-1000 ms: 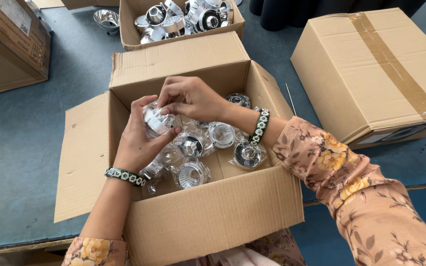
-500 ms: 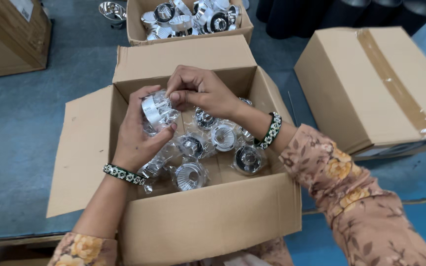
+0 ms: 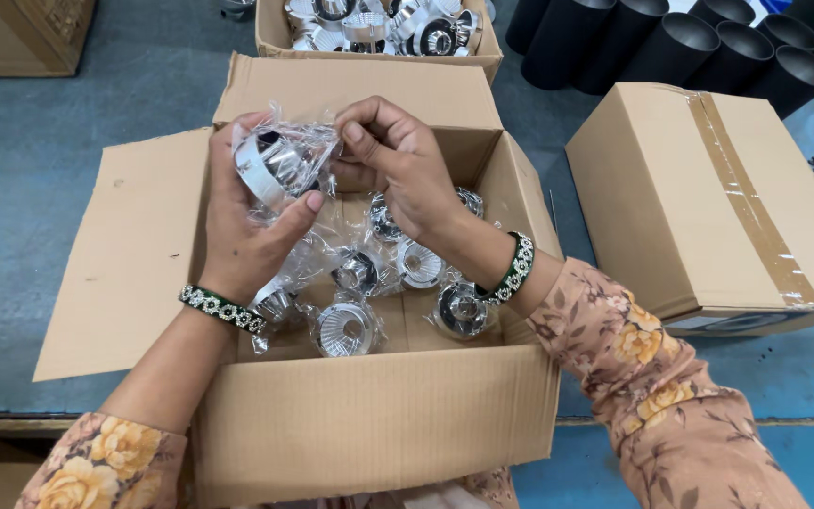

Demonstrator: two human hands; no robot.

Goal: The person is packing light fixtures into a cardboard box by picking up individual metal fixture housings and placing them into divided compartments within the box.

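While the left hand [image 3: 247, 236] is gripping a bagged chrome reflector [image 3: 275, 165] above the open carton's [image 3: 369, 424] far-left corner, the right hand [image 3: 402, 165] is pinching the clear wrap [image 3: 317, 141]; peeling gently should avoid dropping it.

I count two hands, the left hand [image 3: 242, 240] and the right hand [image 3: 398, 165], with one bangle on each wrist. One wrapped reflector [image 3: 280, 160] sits between them. Six more wrapped reflectors [image 3: 346, 330] lie in the near open box [image 3: 369, 424]. I see four boxes in all, and five black tubes [image 3: 671, 42] far right.
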